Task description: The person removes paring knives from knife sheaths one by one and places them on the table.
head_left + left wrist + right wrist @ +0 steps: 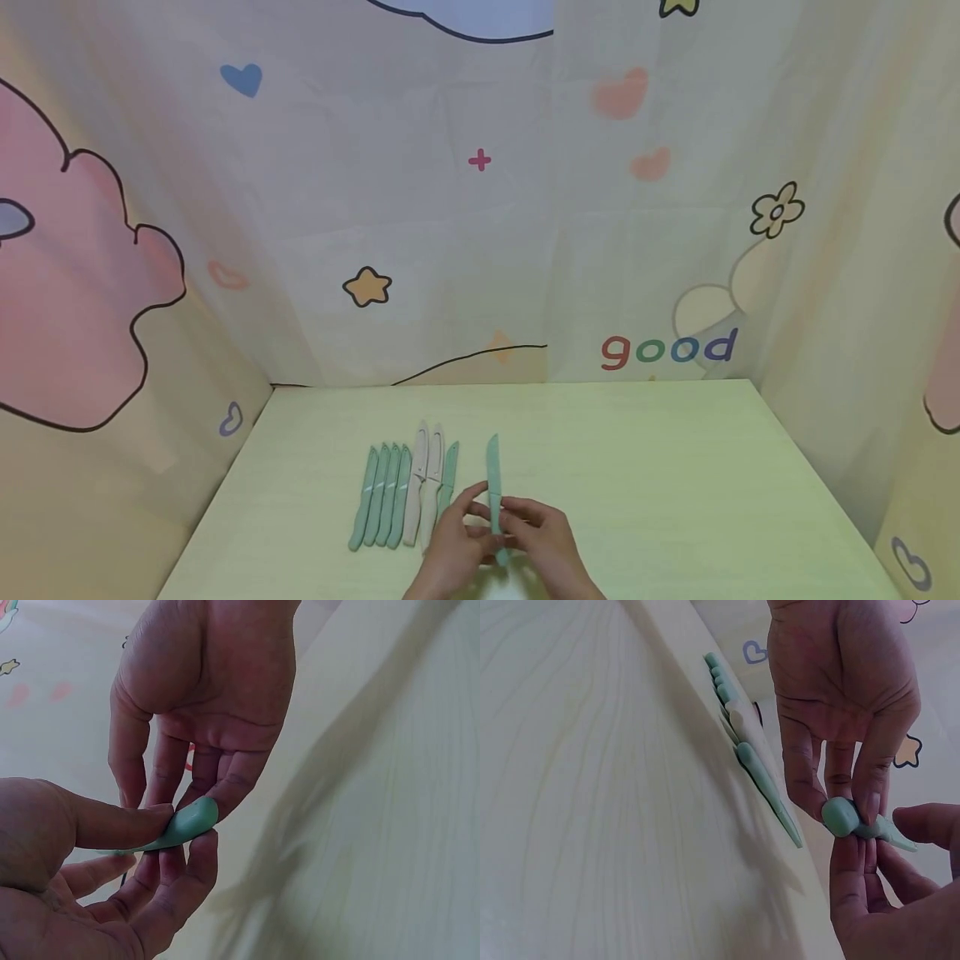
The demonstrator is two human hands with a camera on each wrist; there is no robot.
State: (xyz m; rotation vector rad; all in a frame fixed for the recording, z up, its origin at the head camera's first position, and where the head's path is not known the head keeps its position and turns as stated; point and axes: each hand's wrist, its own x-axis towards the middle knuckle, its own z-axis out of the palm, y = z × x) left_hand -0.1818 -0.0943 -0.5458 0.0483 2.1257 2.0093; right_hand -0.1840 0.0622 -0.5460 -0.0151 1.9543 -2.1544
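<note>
Upright above the table is a mint-green knife (493,467), its blade part pointing away and its handle end toward me. My left hand (456,537) pinches the handle, with the thumb (124,826) on one side and curled fingers on the other. From the other side my right hand (546,533) holds the same knife, its fingers (847,877) against the handle and its thumb close to the blade part. To the left lies a row of knives: several green knives (386,500), two whitish knives (415,500) and one green knife (448,475), partly hidden by my left hand.
The pale wooden table (660,492) runs back to a printed curtain (480,250), with more curtain at both sides. The row of knives lies side by side left of my hands, blade parts pointing to the back.
</note>
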